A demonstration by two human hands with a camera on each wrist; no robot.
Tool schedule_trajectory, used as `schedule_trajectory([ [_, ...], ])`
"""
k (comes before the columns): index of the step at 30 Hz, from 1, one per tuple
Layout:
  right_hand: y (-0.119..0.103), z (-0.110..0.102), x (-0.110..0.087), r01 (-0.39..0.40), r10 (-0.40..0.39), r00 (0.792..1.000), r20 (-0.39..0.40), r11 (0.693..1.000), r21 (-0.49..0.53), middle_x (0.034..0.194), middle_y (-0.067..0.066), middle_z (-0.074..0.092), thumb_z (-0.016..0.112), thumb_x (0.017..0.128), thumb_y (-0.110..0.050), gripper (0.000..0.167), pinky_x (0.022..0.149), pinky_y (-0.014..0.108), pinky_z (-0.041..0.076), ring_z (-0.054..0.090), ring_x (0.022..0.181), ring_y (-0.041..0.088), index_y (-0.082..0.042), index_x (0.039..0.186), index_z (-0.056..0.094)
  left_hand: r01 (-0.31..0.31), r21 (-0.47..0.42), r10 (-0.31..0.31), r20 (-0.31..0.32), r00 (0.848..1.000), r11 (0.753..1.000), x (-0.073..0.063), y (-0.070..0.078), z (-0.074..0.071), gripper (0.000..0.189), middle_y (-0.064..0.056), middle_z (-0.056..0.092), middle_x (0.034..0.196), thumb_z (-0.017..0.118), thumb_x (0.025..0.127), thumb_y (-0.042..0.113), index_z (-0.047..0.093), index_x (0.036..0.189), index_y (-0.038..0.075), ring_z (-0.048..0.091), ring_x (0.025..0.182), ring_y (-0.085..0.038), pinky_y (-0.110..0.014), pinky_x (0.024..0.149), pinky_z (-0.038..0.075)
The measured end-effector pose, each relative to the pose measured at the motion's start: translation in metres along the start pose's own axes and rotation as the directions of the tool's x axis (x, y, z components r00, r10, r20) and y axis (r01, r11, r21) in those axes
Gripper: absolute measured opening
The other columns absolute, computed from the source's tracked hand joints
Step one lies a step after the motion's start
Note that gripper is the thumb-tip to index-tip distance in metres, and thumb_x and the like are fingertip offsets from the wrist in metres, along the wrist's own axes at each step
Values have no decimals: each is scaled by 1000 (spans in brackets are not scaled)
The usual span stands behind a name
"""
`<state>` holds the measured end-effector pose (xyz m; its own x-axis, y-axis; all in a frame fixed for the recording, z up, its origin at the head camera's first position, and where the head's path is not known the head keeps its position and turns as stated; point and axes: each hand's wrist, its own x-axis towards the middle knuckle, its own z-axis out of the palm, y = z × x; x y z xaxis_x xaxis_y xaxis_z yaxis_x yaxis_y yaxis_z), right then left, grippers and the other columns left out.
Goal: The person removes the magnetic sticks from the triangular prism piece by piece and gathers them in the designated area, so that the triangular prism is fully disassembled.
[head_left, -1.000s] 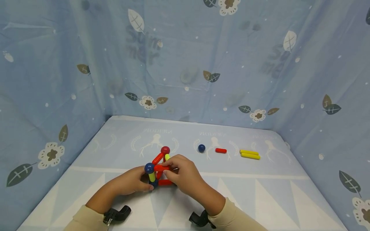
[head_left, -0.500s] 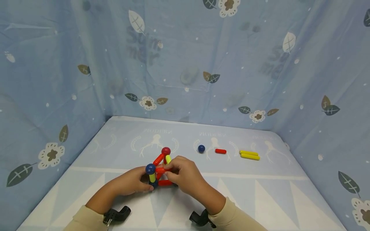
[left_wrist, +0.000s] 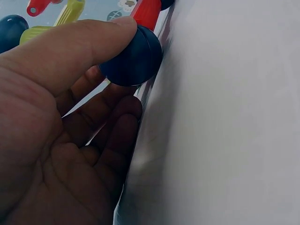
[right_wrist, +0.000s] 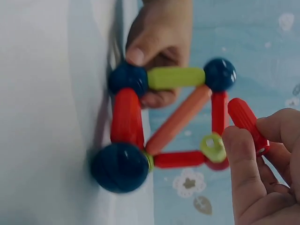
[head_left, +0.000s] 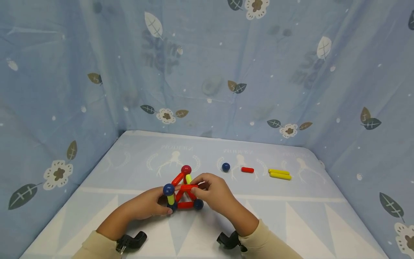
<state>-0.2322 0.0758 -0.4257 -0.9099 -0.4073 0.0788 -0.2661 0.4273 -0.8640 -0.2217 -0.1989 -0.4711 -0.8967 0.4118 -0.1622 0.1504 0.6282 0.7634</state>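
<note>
A frame of magnetic rods and balls stands on the table, with an upper blue ball (head_left: 168, 189), a red ball (head_left: 186, 169) and a lower right blue ball (head_left: 198, 204). My left hand (head_left: 147, 204) holds its lower left corner, thumb on the blue ball (left_wrist: 133, 58) there. A yellow-green rod (right_wrist: 176, 78) joins that corner to the upper blue ball. My right hand (head_left: 215, 190) pinches a loose red rod (right_wrist: 244, 121) between thumb and fingers. In the right wrist view this rod is apart from the upper blue ball.
Behind and to the right lie a spare blue ball (head_left: 225, 167), a short red rod (head_left: 247, 170) and two yellow rods (head_left: 280, 174). A patterned cloth (head_left: 210, 72) hangs round the table (head_left: 129, 151) at the back and sides.
My right hand has drawn the red rod rightward, away from the upper blue ball. The lower right blue ball has come into sight. My left hand stays put.
</note>
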Motion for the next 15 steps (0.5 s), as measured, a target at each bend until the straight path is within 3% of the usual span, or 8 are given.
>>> schedule_trajectory([
  [5,11,-15,6,-45,47,998,-52,998,50,110,-6,73,77,96,-29,10,82,37,61,72,97,16,-31,107,77,37,9,-37,6,999,999,0,2,0,84,-4,64,140,91,82,26,51,152,46,58,128,-28,-71,110,40],
  [12,35,-42,14,-97,111,984,-140,990,99,108,-3,76,77,96,-26,14,78,36,54,71,98,18,-29,110,77,103,-6,-103,-7,995,995,2,2,3,80,-1,67,127,94,78,27,58,149,33,59,114,-24,-66,109,45],
  [15,46,-54,17,-118,138,973,-187,986,114,110,-2,75,77,96,-24,16,81,35,54,72,98,16,-27,111,77,105,-10,-105,-8,994,994,2,2,4,81,-1,67,127,94,78,26,57,150,34,59,112,-23,-65,108,46],
])
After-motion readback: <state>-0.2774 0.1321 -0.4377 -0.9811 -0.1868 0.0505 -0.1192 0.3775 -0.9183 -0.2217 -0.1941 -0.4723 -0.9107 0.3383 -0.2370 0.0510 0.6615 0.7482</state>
